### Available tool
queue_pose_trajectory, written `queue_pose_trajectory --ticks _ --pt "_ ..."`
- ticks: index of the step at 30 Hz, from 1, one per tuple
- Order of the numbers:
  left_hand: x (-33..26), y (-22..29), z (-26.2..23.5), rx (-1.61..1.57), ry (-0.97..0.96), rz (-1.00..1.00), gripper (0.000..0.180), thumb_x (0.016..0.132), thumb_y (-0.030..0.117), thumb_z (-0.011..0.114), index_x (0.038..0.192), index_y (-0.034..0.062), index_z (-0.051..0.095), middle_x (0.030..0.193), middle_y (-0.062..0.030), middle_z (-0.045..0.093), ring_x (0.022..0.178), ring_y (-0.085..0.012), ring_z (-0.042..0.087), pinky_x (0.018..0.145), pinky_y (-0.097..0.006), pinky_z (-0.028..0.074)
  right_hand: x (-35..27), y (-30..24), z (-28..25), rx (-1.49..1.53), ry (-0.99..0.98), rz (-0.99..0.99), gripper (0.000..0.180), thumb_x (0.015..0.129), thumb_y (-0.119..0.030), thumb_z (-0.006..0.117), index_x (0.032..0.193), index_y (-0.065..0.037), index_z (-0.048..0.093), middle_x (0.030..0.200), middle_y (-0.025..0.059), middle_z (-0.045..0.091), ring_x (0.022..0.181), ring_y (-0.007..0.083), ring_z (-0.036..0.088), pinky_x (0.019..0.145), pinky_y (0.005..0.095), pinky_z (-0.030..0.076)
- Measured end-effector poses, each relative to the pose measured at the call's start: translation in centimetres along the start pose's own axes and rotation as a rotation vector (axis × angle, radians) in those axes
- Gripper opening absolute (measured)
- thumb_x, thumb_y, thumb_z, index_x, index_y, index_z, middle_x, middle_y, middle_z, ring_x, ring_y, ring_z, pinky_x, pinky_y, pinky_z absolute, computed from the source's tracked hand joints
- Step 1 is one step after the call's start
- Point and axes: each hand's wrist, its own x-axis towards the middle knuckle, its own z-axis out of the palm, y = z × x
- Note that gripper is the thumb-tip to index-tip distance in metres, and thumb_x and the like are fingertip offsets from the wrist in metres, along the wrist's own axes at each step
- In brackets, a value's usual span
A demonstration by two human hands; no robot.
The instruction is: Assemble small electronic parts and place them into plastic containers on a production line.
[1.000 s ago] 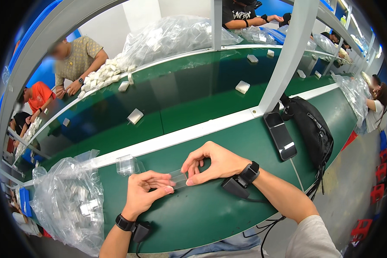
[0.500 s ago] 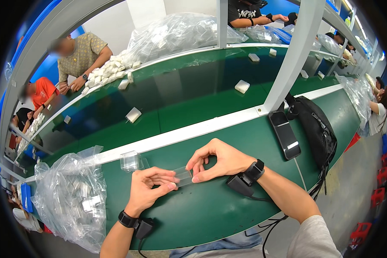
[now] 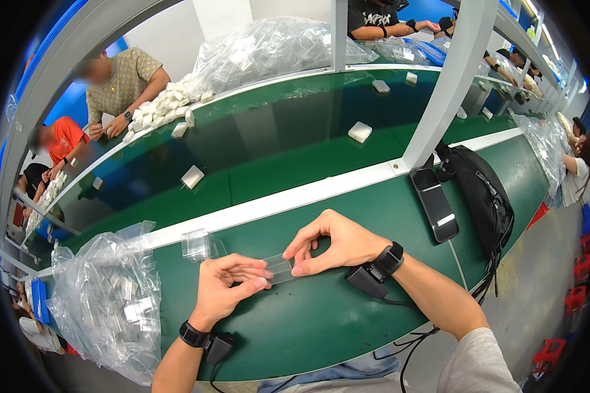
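Between my two hands, just above the green tabletop (image 3: pixel 295 334), is a small clear plastic box (image 3: pixel 280 269). My left hand (image 3: pixel 233 283) pinches its left end between thumb and fingers. At the other end, my right hand (image 3: pixel 324 245) grips it with thumb and curled fingertips. The box is see-through, so its flaps and edges are hard to make out. Beyond my left hand, another clear plastic box (image 3: pixel 200 245) lies on the table near the white rail. A large clear bag (image 3: pixel 108 308) of similar clear boxes rests at the left.
Past the white rail (image 3: pixel 282 200) runs a green conveyor belt (image 3: pixel 262 164) carrying several white-filled boxes (image 3: pixel 359 131). A phone (image 3: pixel 434 204) and a black bag (image 3: pixel 482 193) lie to the right, beside a grey post (image 3: pixel 442 98). Co-workers sit across the belt by a heap of white boxes (image 3: pixel 157 108).
The boxes on the belt have shifted slightly to the left. My hands keep nearly the same place and grip on the clear box.
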Motion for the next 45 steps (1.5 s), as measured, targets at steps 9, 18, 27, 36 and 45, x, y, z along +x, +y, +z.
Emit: queue_pose_trajectory --ticks 9,18,27,36,45 --pt "0.1 0.3 0.1 -0.080 0.008 -0.051 0.019 0.093 -0.007 0.077 0.112 -0.0116 0.073 0.100 -0.0232 0.080 0.091 -0.0269 0.081 0.084 -0.037 0.069 0.0 -0.2 0.3 -0.038 0.052 0.008 0.026 0.087 -0.019 0.088 0.106 -0.002 0.083 0.084 0.0004 0.082 0.078 0.0047 0.070 0.074 0.0234 0.044" --pt "0.1 0.2 0.2 -0.061 0.018 -0.030 0.026 0.093 0.003 0.079 0.113 -0.0126 0.072 0.099 -0.0274 0.079 0.085 -0.0340 0.081 0.077 -0.042 0.068 -0.1 -0.3 0.5 0.002 0.039 0.018 0.025 0.086 -0.019 0.089 0.102 -0.002 0.083 0.081 0.0000 0.080 0.075 0.0051 0.070 0.074 0.0237 0.044" --pt "0.2 0.5 0.3 -0.048 0.008 -0.072 0.024 0.093 0.000 0.078 0.113 -0.0112 0.072 0.101 -0.0268 0.079 0.087 -0.0348 0.081 0.078 -0.042 0.068 -0.1 -0.2 0.7 0.025 0.061 0.024 0.025 0.085 -0.020 0.091 0.099 -0.001 0.083 0.079 0.0007 0.079 0.074 0.0056 0.069 0.075 0.0244 0.045" --pt "0.4 0.7 -0.3 -0.124 -0.061 -0.062 0.023 0.096 0.005 0.076 0.114 -0.0094 0.073 0.102 -0.0271 0.079 0.087 -0.0369 0.081 0.079 -0.043 0.068 0.0 -0.3 0.5 0.059 0.054 0.047 0.021 0.088 -0.017 0.090 0.100 -0.001 0.083 0.083 0.0038 0.081 0.077 0.0072 0.072 0.076 0.0248 0.051" --pt "0.2 0.3 -1.0 -0.154 -0.189 -0.098 0.015 0.099 0.007 0.077 0.106 -0.0055 0.073 0.090 -0.0132 0.078 0.076 -0.0168 0.075 0.070 -0.029 0.062 0.4 0.1 0.5 0.132 0.263 0.008 0.021 0.099 -0.017 0.080 0.108 0.002 0.079 0.093 0.0069 0.078 0.085 0.0112 0.073 0.080 0.0269 0.058"
